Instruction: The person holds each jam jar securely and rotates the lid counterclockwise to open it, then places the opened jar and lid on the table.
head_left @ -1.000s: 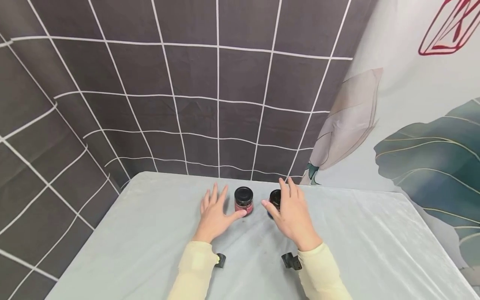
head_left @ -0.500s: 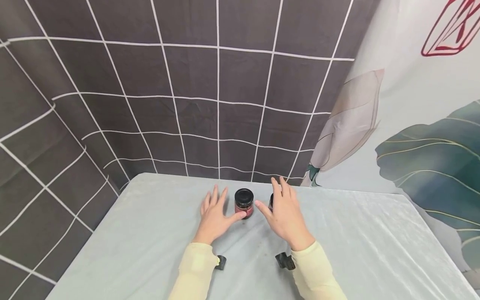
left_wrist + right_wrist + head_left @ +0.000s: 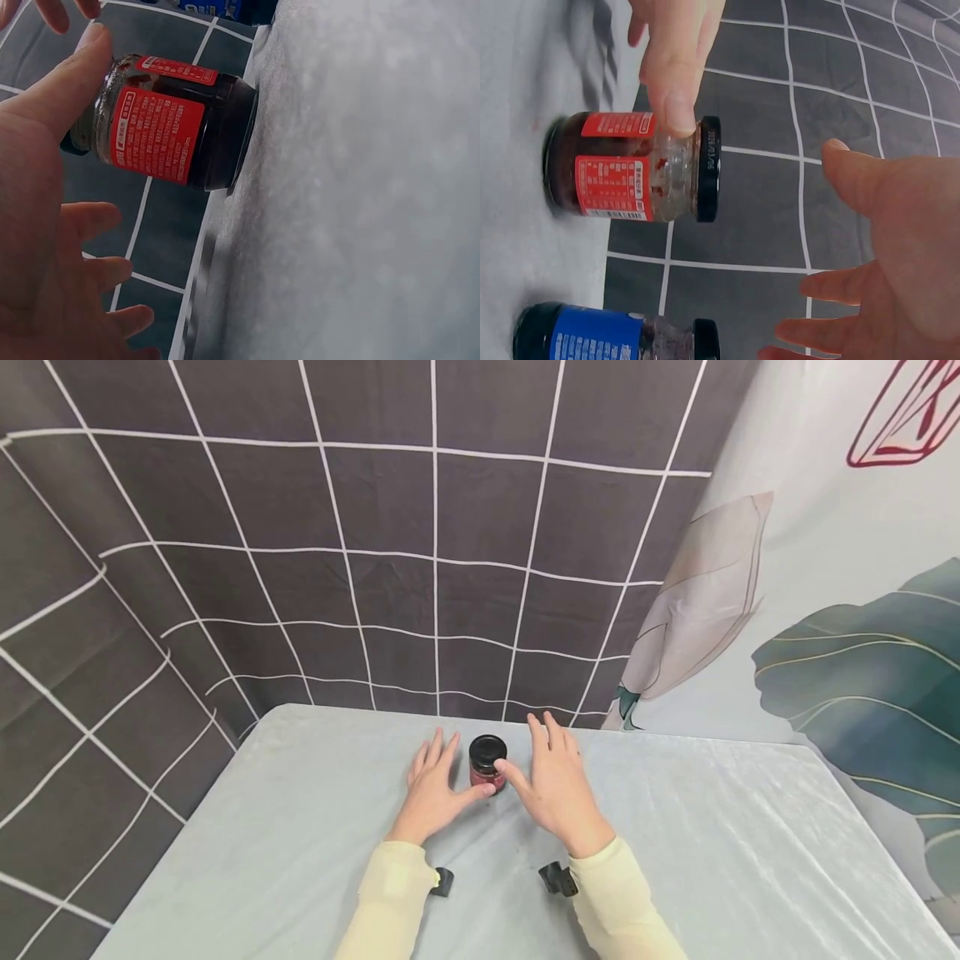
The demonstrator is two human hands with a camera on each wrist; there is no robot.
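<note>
A glass jar with a red label and black lid (image 3: 487, 750) stands upright on the grey cloth. My left hand (image 3: 433, 797) is at its left side with fingers spread and straight; its thumb (image 3: 82, 79) lies against the glass below the lid. On the other side, my right hand (image 3: 558, 793) hovers with fingers extended, its thumb overlapping the jar in the head view. The right wrist view shows a gap between that thumb (image 3: 847, 169) and the lid. A second jar with a blue label (image 3: 596, 334) stands nearby, hidden behind my right hand in the head view.
Grey cloth (image 3: 712, 843) covers the table, whose back edge runs close behind the jars. A dark curtain with white grid lines (image 3: 382, 593) hangs behind it, and a leaf-printed white cloth (image 3: 840, 552) on the right.
My right hand has moved left, from the blue-labelled jar toward the red-labelled one, and now covers the blue one in the head view. My left hand has barely moved.
</note>
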